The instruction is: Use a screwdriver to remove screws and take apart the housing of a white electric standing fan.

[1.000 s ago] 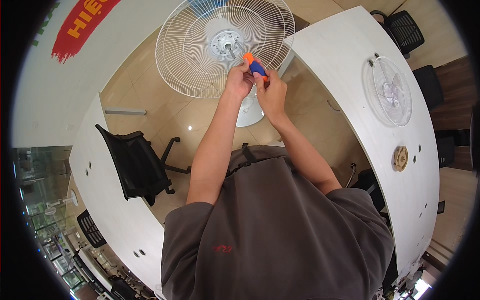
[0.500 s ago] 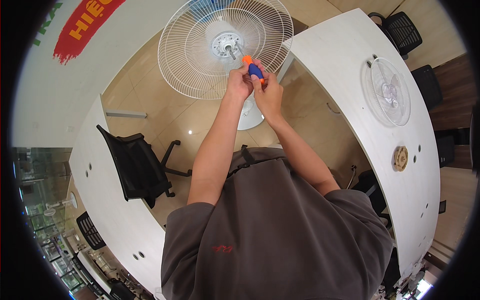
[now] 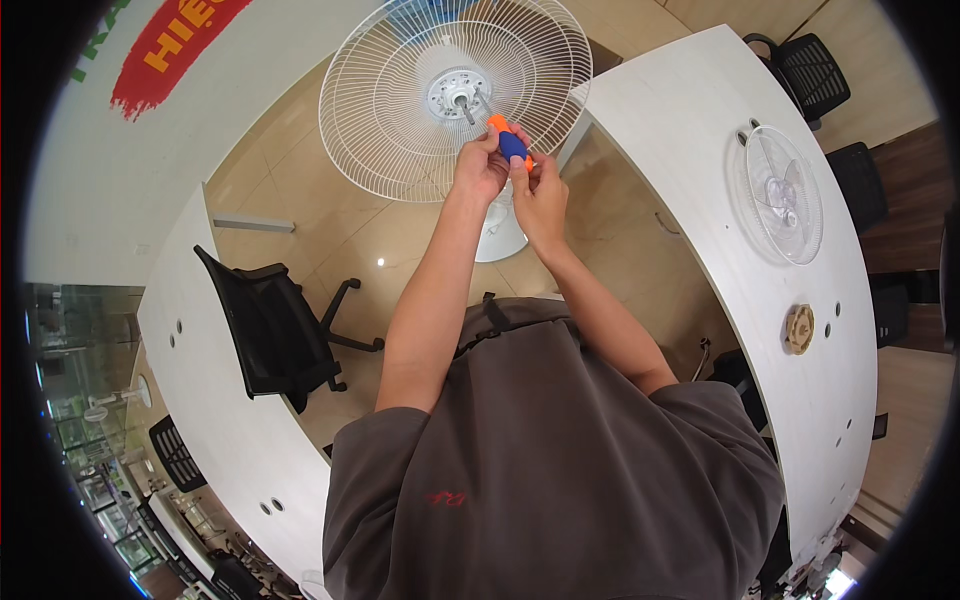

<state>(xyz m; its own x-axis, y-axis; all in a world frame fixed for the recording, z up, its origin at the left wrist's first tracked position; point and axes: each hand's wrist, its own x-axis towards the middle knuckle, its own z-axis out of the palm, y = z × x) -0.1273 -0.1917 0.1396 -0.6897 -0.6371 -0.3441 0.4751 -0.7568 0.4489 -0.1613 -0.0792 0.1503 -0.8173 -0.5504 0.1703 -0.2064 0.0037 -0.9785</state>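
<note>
A screwdriver with a blue and orange handle points up at the hub plate of a white pedestal fan's rear wire guard. Its metal blade meets the plate right beside the bare motor shaft. My left hand is closed around the orange front of the handle. At the rear end, my right hand has its thumb and fingers on the handle. The tip's contact with any screw is too small to make out. Below my hands shows the fan's round white base.
On the white table at right lie a clear fan blade inside a round front guard and a small tan ring-shaped piece. A black office chair stands at left before another white table.
The fingers of my right hand have shifted slightly on the rear of the handle. My left hand and the screwdriver stay at the hub. The whole view has moved a little.
</note>
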